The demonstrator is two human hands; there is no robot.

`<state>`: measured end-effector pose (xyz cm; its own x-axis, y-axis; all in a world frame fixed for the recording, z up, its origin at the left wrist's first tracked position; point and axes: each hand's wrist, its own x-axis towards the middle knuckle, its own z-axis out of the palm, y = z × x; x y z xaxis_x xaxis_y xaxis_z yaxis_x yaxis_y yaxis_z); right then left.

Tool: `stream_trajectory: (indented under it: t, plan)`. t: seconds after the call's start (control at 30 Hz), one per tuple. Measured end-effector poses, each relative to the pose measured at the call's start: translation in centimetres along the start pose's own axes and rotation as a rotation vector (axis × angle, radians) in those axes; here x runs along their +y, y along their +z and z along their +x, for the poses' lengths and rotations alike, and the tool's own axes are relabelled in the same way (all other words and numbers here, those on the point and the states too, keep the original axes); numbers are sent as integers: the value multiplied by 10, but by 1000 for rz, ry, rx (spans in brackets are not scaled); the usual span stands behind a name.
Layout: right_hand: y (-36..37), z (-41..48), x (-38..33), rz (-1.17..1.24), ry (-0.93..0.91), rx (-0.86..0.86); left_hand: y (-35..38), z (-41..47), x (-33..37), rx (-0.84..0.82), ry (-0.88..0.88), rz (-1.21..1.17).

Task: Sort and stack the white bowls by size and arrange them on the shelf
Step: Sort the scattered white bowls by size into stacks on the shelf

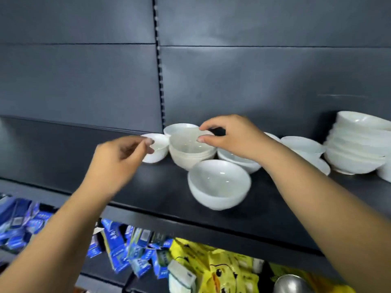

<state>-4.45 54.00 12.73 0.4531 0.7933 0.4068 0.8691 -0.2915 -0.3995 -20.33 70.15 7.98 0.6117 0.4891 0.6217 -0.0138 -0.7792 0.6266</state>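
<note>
White bowls stand on a dark shelf [160,193]. My right hand [230,136] pinches the far rim of the top bowl of a short stack of small bowls [190,151] in the middle. My left hand [120,157] grips the near rim of a single small bowl [157,146] just left of that stack. Another small bowl [179,127] sits behind them. A pair of nested bowls [218,185] stands near the shelf's front. More bowls [239,160] lie partly hidden under my right wrist. A tall stack of larger bowls [357,144] stands at the far right.
Shallow white dishes [304,146] lie between my right arm and the tall stack. The shelf's slotted upright [160,81] runs up the dark back panel. Below the shelf are blue packets [118,246], yellow bags [211,265] and a metal bowl [292,284].
</note>
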Motion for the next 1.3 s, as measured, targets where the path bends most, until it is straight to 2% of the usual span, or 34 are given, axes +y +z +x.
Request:
stream_trajectory:
  t: [0.23, 0.37, 0.53, 0.7, 0.97, 1.07, 1.17, 1.23, 1.3]
  plan:
    - [54, 36, -4, -91, 169, -216, 22, -32, -84, -113, -81, 169]
    - [75, 47, 1, -146, 238, -317, 34, -33, -99, -104, -150, 182]
    - [81, 54, 1, -230, 244, -340, 36, -33, -100, -84, -186, 179]
    - [74, 54, 3, -70, 309, -343, 35, -34, -100, -103, -173, 211]
    - [65, 53, 7, 35, 363, -390, 31, -31, -95, -189, -233, 176]
    - [65, 56, 8, 118, 330, -270, 30, -30, -93, -199, -285, 112]
    - [65, 58, 9, 173, 282, -128, 33, -25, -94, -167, -342, -96]
    - [63, 57, 11, 176, 257, -92, 33, -18, -88, -159, -328, -222]
    - [57, 55, 14, 210, 250, -48, 31, -9, -76, -170, -283, -240]
